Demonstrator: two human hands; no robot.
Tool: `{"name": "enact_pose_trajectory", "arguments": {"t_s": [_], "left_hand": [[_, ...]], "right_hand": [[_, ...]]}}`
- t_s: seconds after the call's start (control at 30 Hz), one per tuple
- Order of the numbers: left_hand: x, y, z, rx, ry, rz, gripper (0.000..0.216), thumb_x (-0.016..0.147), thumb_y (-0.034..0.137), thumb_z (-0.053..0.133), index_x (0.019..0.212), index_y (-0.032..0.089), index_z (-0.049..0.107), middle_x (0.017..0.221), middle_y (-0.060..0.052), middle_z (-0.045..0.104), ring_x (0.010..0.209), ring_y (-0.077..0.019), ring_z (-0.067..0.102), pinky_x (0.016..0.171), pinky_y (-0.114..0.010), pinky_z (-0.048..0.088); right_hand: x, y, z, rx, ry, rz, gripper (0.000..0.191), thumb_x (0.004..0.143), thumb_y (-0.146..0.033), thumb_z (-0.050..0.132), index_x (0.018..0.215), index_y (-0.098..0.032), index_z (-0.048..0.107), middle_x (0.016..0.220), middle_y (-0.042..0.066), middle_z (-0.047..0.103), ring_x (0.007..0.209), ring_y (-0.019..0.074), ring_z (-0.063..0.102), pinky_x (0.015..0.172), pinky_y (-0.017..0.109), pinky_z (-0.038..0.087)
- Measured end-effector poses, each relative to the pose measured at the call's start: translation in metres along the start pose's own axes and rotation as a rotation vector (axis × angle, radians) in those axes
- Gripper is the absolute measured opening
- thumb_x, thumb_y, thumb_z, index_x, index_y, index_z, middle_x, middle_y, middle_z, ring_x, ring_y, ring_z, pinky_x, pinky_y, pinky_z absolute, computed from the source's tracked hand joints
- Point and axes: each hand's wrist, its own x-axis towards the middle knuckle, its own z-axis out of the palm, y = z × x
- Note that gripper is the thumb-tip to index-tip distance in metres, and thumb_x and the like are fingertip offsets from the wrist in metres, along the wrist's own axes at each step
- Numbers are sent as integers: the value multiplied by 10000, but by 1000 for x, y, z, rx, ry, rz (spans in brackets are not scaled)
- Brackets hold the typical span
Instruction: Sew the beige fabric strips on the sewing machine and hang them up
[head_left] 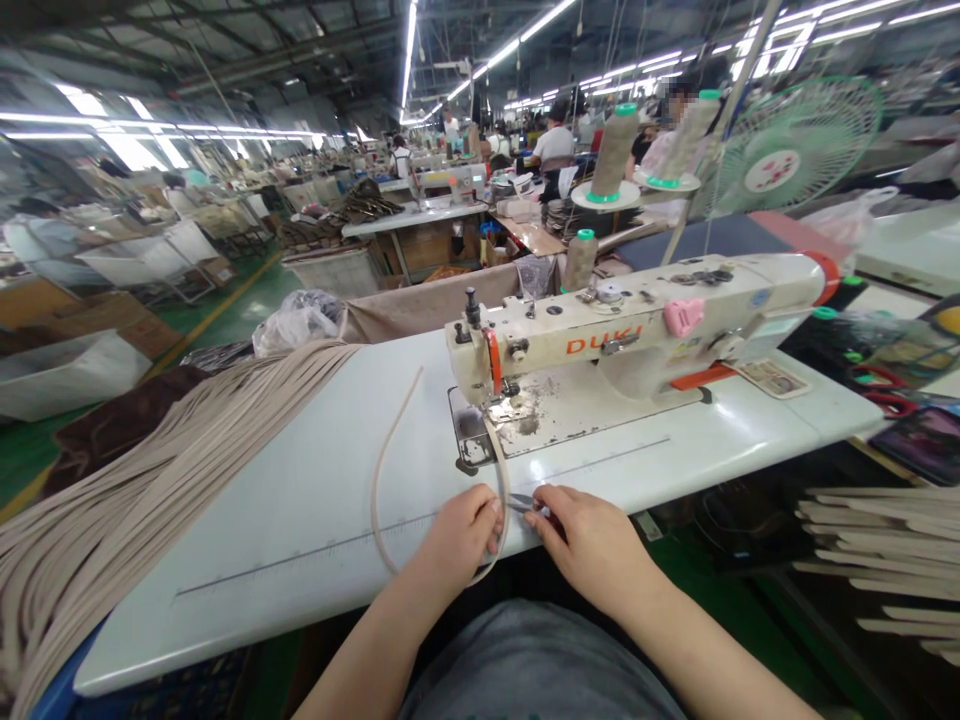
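At the lower centre of the frame, the left hand [463, 535] pinches a thin beige leather strap [379, 470] between thumb and fingers. From the grip the strap runs up to the needle area of the white sewing machine with orange lettering [637, 325], while its other part loops out to the left across the white worktable [300, 500] and curves back up toward centre frame. Just right of the left hand, the right hand [592, 540] is closed around a small metal thread snip [523, 503], its tips pointing at the strap beside the left thumb. A large heap of similar beige straps [112, 500] drapes over the table's left edge. Two thread cones [613, 150] and a green fan [795, 145] stand at upper right.
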Motion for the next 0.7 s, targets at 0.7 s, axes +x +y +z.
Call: {"name": "enact_pose_trajectory", "arguments": {"t_s": [0.7], "left_hand": [[-24,-1,1,176,-92,6,238,941,347,424,795,230,571,826,-49,718,787,-201,681,682,-281,495]], "right_hand": [[4,16,16,-63,208,5,125,1045,-322,579,975,-219,586,858,43,706,769,232,662,674,320,424]]}}
